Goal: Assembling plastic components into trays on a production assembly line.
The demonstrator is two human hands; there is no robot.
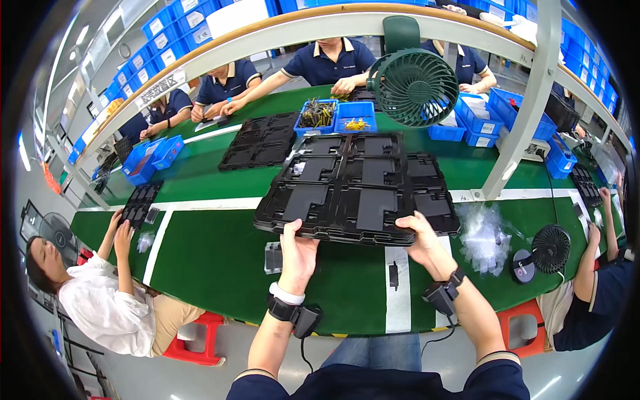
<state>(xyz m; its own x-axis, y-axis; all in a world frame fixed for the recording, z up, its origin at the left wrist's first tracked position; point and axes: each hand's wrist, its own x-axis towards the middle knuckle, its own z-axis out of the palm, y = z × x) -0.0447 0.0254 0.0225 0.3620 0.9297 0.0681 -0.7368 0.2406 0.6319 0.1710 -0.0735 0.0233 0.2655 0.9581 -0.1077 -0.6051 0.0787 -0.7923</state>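
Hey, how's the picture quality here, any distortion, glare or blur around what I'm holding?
Head view: strong fisheye bend, the white shelf beam bowing into an arc and the corners going black; head view: bright indoor light, with pale glints on the clear plastic pile; head view: the stack of black trays, left hand and right hand look fairly sharp.

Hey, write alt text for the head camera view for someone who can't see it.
A person's left hand and right hand hold black compartmented trays by the near edge above a green table. Beyond are a dark green fan and co-workers in navy shirts.
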